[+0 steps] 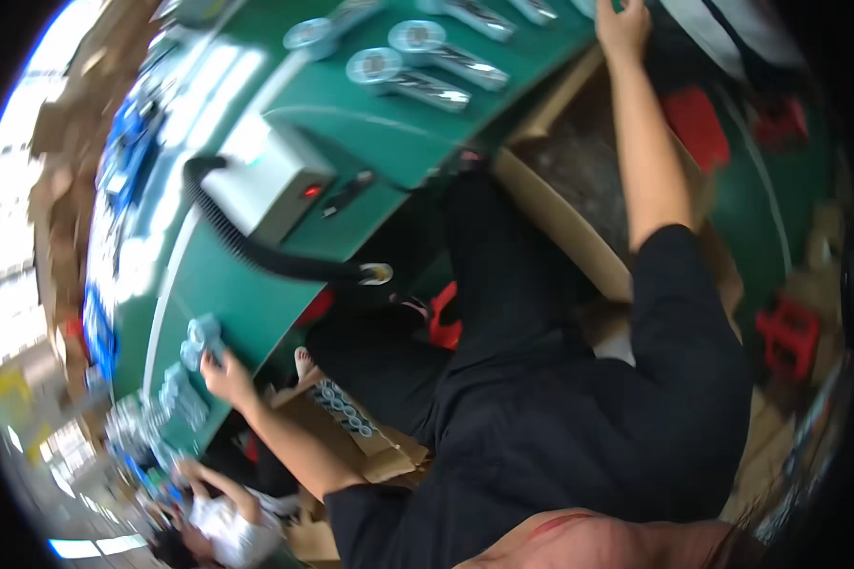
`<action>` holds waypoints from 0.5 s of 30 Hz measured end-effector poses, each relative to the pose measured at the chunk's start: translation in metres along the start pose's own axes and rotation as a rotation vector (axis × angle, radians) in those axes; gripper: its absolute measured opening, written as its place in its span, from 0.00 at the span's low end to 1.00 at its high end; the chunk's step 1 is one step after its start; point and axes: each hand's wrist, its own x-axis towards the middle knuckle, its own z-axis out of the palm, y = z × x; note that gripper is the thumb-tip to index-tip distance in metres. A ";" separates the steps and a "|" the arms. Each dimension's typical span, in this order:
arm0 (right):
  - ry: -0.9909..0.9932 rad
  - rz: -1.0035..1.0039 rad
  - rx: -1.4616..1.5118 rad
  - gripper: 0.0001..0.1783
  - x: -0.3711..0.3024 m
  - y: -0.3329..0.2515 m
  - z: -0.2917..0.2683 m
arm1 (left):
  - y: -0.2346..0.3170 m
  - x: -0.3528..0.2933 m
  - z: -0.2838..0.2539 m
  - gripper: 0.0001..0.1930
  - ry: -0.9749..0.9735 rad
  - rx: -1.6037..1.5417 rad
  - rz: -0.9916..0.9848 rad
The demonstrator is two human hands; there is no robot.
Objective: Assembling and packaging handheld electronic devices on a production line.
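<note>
My left hand (226, 377) reaches to the near edge of the green table (242, 308). Its fingers are closed on a light-blue round-headed part (201, 334), smeared by motion. Beside that hand lies a heap of similar light-blue parts (182, 396). Stretched out at the upper right, my right hand (624, 33) meets the top edge of the picture. Its fingertips are cut off, and whether they hold anything does not show. To its left, several light-blue round-headed parts with shiny clear-looking handles (436, 90) are laid out on the table.
A pale box-shaped device (280, 175) with a red light stands on the table, and a black flexible hose (247, 258) bends over the edge. An open cardboard box (560, 223) is beside my legs; another (389, 457) contains light-blue rings. A co-worker (223, 526) sits at lower left. Red stools (788, 337) stand right.
</note>
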 end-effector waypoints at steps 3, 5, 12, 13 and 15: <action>0.906 0.176 0.912 0.18 -0.130 -0.039 -0.004 | -0.028 -0.024 -0.038 0.23 -0.258 -0.673 -0.485; 0.951 0.359 0.894 0.12 -0.176 0.017 0.007 | -0.018 -0.040 -0.054 0.23 -0.295 -1.188 -0.607; 0.587 0.866 0.406 0.15 -0.279 0.190 0.131 | 0.109 -0.107 -0.088 0.28 -0.328 -1.678 -0.519; 0.506 0.884 0.304 0.17 -0.255 0.215 0.146 | 0.112 -0.111 -0.078 0.28 -0.472 -1.777 -0.512; 0.282 0.955 0.122 0.21 -0.309 0.259 0.163 | 0.117 -0.114 -0.065 0.30 -0.744 -1.902 -0.482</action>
